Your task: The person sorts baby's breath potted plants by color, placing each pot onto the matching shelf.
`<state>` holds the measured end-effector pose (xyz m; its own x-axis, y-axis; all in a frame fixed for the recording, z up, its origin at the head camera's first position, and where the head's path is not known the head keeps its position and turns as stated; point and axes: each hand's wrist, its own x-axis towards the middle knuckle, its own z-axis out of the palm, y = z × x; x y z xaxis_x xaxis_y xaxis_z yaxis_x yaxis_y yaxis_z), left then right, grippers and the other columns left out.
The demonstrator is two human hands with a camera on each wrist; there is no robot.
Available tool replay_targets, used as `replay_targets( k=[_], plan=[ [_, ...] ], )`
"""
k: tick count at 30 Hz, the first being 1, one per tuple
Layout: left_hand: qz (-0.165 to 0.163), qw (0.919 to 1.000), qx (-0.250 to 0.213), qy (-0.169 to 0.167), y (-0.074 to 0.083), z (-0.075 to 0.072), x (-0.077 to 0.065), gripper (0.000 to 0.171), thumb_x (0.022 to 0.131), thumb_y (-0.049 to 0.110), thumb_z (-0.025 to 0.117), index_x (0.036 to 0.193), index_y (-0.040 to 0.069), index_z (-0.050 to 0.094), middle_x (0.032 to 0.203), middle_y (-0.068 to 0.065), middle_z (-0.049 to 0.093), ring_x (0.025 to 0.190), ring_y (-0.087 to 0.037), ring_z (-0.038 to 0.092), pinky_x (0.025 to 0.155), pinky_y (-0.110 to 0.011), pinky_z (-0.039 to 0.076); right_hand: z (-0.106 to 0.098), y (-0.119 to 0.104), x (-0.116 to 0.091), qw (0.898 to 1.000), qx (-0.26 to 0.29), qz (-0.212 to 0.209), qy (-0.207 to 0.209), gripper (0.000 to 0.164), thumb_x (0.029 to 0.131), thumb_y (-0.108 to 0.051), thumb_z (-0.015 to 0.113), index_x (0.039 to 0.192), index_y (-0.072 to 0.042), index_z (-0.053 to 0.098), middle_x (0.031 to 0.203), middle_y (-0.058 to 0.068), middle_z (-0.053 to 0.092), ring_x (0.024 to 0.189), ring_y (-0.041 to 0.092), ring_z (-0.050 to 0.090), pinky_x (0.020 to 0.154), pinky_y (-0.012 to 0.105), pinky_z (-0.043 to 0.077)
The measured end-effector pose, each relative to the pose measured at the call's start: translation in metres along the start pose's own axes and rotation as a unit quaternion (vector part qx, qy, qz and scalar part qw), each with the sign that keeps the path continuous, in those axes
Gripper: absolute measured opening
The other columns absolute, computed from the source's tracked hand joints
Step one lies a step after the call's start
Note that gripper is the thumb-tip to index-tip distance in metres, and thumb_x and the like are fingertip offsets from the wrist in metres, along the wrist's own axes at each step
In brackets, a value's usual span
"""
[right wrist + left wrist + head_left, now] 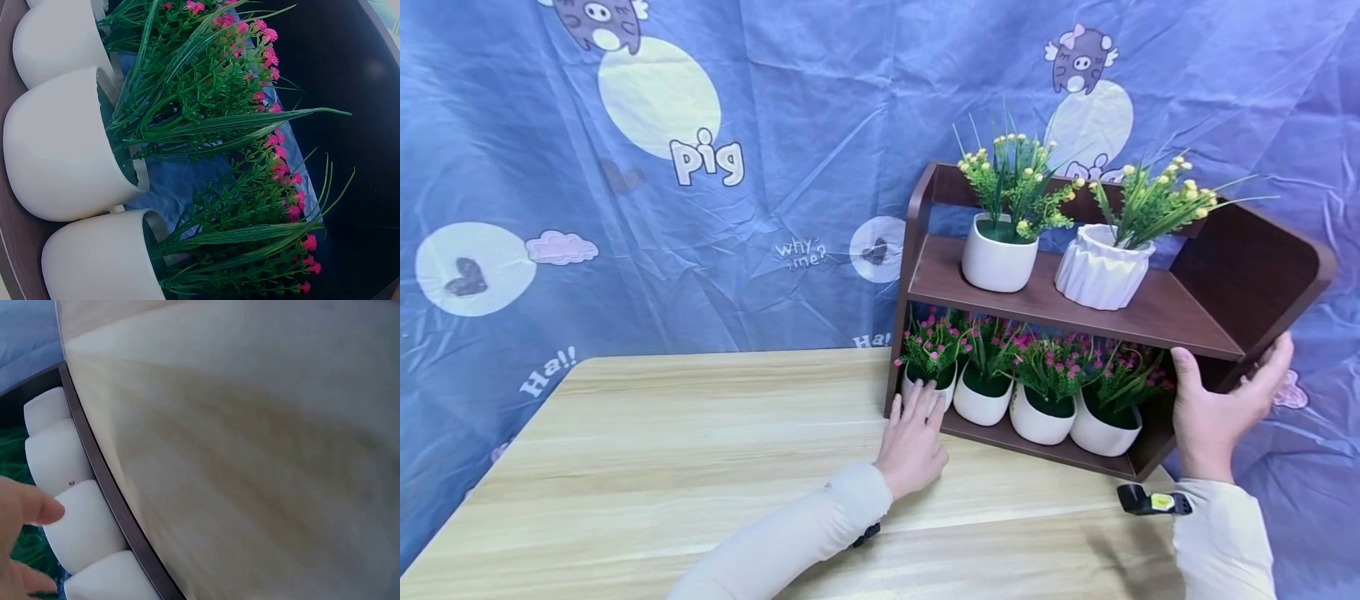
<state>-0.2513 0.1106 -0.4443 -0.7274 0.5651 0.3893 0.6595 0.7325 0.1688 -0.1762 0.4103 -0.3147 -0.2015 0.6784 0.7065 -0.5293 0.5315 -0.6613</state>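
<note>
A dark brown two-tier wooden shelf (pixel 1075 310) stands angled on the table, its right end nearer me. Along its lower tier sit several white pots with pink-flowered plants (pixel 1048 358). My left hand (pixel 913 442) reaches to the leftmost lower pot (pixel 950 398), fingers extended in front of it; contact is hard to make out. In the left wrist view, fingers (pixel 31 506) lie over the row of pots (pixel 84 528). My right hand (pixel 1221 417) grips the shelf's right side panel, thumb toward the inside and fingers outside. The right wrist view shows pots (pixel 56 144) and pink flowers (pixel 294 178).
On the upper tier are a smooth white pot (pixel 1000 262) and a ribbed white pot (pixel 1101 271), both with yellow-flowered plants. The light wooden table (pixel 700 442) extends to the left. A blue patterned cloth (pixel 775 125) hangs behind.
</note>
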Motion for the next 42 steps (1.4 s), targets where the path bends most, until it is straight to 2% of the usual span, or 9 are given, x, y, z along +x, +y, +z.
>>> replay_targets(
  k=[3, 6, 11, 15, 24, 31, 36, 42],
  plan=[
    [0.031, 0.9995, 0.008, 0.0, 0.001, 0.004, 0.001, 0.073, 0.086, 0.031, 0.064, 0.147, 0.005, 0.035, 0.157, -0.014, 0.025, 0.145, -0.031, 0.02, 0.114, -0.056, 0.021, 0.0, 0.0, -0.001, 1.0, -0.005, 0.001, -0.001, 0.087, 0.069, -0.01, 0.083, 0.144, -0.008, 0.037, 0.139, 0.005, 0.049, 0.127, 0.016, 0.044, 0.106, 0.02, 0.031],
    [0.048, 0.9986, 0.017, -0.013, 0.002, 0.006, 0.004, 0.072, 0.086, 0.03, 0.063, 0.147, 0.004, 0.035, 0.157, -0.014, 0.023, 0.145, -0.031, 0.02, 0.112, -0.057, 0.025, 0.0, 0.0, -0.001, 1.0, -0.001, 0.001, 0.0, 0.087, 0.069, -0.01, 0.083, 0.143, -0.008, 0.037, 0.138, 0.005, 0.05, 0.126, 0.016, 0.044, 0.106, 0.02, 0.031],
    [0.041, 0.9988, -0.005, -0.025, 0.003, 0.003, 0.015, 0.075, 0.085, 0.025, 0.064, 0.148, 0.003, 0.032, 0.156, -0.013, 0.025, 0.144, -0.032, 0.022, 0.108, -0.06, 0.03, 0.0, -0.001, 0.0, 1.0, -0.003, 0.003, -0.001, 0.088, 0.069, -0.009, 0.083, 0.144, -0.008, 0.037, 0.139, 0.005, 0.049, 0.127, 0.017, 0.044, 0.106, 0.019, 0.031],
    [0.038, 0.9988, -0.014, -0.028, 0.005, -0.001, 0.023, 0.074, 0.087, 0.027, 0.063, 0.149, 0.003, 0.03, 0.155, -0.013, 0.029, 0.143, -0.032, 0.025, 0.109, -0.061, 0.028, -0.001, -0.001, 0.0, 1.0, -0.004, 0.003, 0.0, 0.088, 0.069, -0.01, 0.082, 0.144, -0.007, 0.036, 0.141, 0.005, 0.048, 0.128, 0.016, 0.043, 0.107, 0.019, 0.03],
    [0.089, 0.9931, 0.072, -0.025, 0.002, 0.007, 0.035, 0.071, 0.089, 0.029, 0.06, 0.151, 0.009, 0.029, 0.158, -0.005, 0.023, 0.144, -0.029, 0.023, 0.111, -0.059, 0.025, -0.002, 0.003, 0.001, 1.0, -0.013, 0.001, -0.004, 0.089, 0.07, -0.01, 0.082, 0.145, -0.007, 0.035, 0.142, 0.004, 0.047, 0.129, 0.015, 0.042, 0.108, 0.019, 0.03],
    [0.091, 0.99, 0.09, -0.06, 0.001, 0.009, 0.04, 0.072, 0.09, 0.032, 0.059, 0.152, 0.014, 0.026, 0.159, 0.0, 0.02, 0.146, -0.027, 0.015, 0.111, -0.063, 0.02, -0.003, 0.007, 0.002, 1.0, -0.017, 0.002, -0.002, 0.09, 0.07, -0.011, 0.083, 0.145, -0.008, 0.035, 0.142, 0.003, 0.047, 0.129, 0.015, 0.042, 0.107, 0.018, 0.03],
    [0.092, 0.9905, 0.077, -0.066, 0.002, 0.01, 0.041, 0.073, 0.09, 0.029, 0.059, 0.153, 0.016, 0.025, 0.159, 0.001, 0.021, 0.146, -0.029, 0.016, 0.11, -0.066, 0.018, -0.002, 0.002, 0.0, 1.0, -0.015, 0.0, -0.003, 0.088, 0.07, -0.01, 0.082, 0.145, -0.008, 0.036, 0.141, 0.004, 0.048, 0.128, 0.015, 0.043, 0.107, 0.019, 0.03],
    [0.118, 0.9895, 0.039, -0.073, -0.001, 0.009, 0.044, 0.072, 0.087, 0.018, 0.06, 0.152, 0.017, 0.028, 0.158, 0.003, 0.024, 0.146, -0.031, 0.016, 0.106, -0.071, 0.017, -0.001, -0.001, -0.001, 1.0, -0.015, 0.0, 0.0, 0.087, 0.071, -0.01, 0.082, 0.144, -0.008, 0.036, 0.14, 0.004, 0.048, 0.128, 0.015, 0.043, 0.107, 0.019, 0.03]
  ],
)
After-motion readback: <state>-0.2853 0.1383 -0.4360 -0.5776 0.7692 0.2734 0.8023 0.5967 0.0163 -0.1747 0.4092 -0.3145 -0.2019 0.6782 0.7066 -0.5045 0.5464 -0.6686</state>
